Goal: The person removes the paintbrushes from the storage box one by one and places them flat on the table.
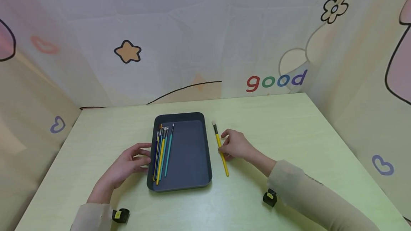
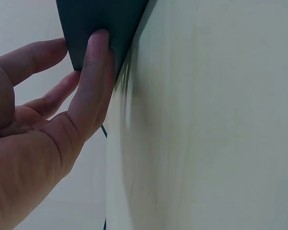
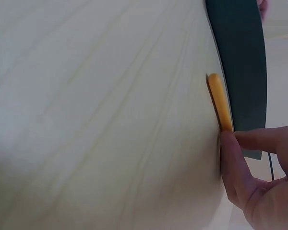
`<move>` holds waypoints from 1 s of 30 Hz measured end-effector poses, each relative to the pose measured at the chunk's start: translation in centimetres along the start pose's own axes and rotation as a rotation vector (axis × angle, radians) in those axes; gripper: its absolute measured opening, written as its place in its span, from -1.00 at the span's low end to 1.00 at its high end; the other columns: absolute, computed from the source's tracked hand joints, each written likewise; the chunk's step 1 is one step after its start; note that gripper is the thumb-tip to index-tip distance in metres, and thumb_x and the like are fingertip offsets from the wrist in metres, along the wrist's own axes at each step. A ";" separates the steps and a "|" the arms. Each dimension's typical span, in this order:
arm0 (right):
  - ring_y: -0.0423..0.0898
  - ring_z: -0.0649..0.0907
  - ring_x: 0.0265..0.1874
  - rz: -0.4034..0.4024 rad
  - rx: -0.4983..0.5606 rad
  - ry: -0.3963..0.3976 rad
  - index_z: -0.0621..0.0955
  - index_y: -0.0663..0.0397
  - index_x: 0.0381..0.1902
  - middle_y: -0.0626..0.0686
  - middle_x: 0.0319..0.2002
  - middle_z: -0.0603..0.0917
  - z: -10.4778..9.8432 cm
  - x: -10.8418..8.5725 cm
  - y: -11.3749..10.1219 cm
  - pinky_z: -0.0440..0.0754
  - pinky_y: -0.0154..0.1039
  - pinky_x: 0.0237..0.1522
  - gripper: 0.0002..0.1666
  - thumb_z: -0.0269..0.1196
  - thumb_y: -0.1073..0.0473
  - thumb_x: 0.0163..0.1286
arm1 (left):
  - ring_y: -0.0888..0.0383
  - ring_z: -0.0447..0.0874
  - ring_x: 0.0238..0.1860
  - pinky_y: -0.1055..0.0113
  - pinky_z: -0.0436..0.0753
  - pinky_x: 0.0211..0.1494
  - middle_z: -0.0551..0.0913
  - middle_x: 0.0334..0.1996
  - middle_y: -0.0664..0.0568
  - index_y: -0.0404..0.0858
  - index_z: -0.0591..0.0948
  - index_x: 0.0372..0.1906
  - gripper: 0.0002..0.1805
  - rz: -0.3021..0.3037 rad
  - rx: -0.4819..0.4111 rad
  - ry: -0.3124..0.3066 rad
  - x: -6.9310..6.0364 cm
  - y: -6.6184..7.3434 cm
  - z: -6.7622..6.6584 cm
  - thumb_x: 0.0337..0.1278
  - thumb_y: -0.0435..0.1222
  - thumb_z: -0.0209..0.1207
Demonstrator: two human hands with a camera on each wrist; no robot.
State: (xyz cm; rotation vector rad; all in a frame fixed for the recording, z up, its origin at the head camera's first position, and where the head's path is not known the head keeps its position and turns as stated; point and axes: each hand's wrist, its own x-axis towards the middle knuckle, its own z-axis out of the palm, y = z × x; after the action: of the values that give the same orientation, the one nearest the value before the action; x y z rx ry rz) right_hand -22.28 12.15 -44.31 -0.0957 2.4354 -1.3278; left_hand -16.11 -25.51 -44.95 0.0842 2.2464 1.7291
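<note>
In the head view, the yellow brush lies just right of the tray, other brushes inside it. The left wrist view shows the left hand touching the tray with spread fingers; the right wrist view, the right hand pinching the yellow brush.

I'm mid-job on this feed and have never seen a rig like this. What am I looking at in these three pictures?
There's no machine here: each grip is a person's bare hand. The wide picture comes from a camera worn on the head, looking forward and down. The other two come from cameras on the left and right wrists.

On the pale table sits a dark tray, with several slim paintbrushes lying along its left side. The left grip touches the tray's left side. The right grip pinches a yellow paintbrush just outside the tray's right side; I can't tell whether it's lifted.
</note>
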 end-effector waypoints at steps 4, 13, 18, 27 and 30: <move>-0.01 0.73 -0.57 -0.028 -0.009 0.011 0.48 0.39 0.09 0.16 -0.41 0.66 0.4 0.0 -0.1 0.77 -0.18 -0.49 -0.48 0.43 0.46 0.21 | -0.12 0.61 0.04 0.03 0.74 0.03 0.49 0.15 -0.35 -0.34 0.33 0.48 -0.42 -0.001 0.002 -0.001 0.0 0.0 -0.1 0.44 -0.42 0.16; 0.00 0.75 -0.54 -0.066 0.031 0.001 0.50 0.44 0.05 0.18 -0.40 0.66 1.1 0.2 -0.3 0.77 -0.16 -0.49 -0.54 0.39 0.51 0.21 | -0.12 0.61 0.05 0.03 0.74 0.03 0.48 0.16 -0.34 -0.33 0.33 0.48 -0.41 0.000 0.001 -0.001 0.0 -0.1 -0.1 0.44 -0.40 0.17; -0.02 0.75 -0.55 -0.066 0.000 0.000 0.51 0.43 0.05 0.17 -0.39 0.66 0.9 0.3 -0.3 0.77 -0.18 -0.49 -0.56 0.39 0.47 0.24 | -0.13 0.61 0.05 0.03 0.74 0.03 0.48 0.16 -0.34 -0.33 0.32 0.49 -0.41 0.000 0.003 0.001 0.0 -0.1 -0.1 0.44 -0.40 0.17; 0.01 0.74 -0.54 -0.104 0.033 0.012 0.53 0.39 0.06 0.17 -0.36 0.67 0.3 0.4 -0.7 0.78 -0.14 -0.44 -0.60 0.37 0.40 0.30 | -0.11 0.60 0.06 0.03 0.74 0.03 0.48 0.17 -0.33 -0.34 0.31 0.49 -0.40 -0.002 0.001 0.001 0.0 0.0 0.0 0.44 -0.40 0.17; 0.02 0.75 -0.54 -0.147 0.096 -0.004 0.53 0.43 0.06 0.22 -0.33 0.67 0.3 0.2 -1.1 0.79 -0.10 -0.42 -0.62 0.33 0.41 0.32 | -0.12 0.60 0.06 0.03 0.74 0.03 0.49 0.17 -0.33 -0.34 0.31 0.49 -0.40 -0.001 0.002 0.001 0.0 -0.1 0.0 0.44 -0.39 0.17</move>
State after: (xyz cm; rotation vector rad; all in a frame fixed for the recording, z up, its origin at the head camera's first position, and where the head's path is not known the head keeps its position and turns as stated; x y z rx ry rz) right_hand -22.46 11.27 -43.63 -0.2576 2.3959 -1.5030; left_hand -16.11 -25.55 -45.02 0.0824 2.2481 1.7269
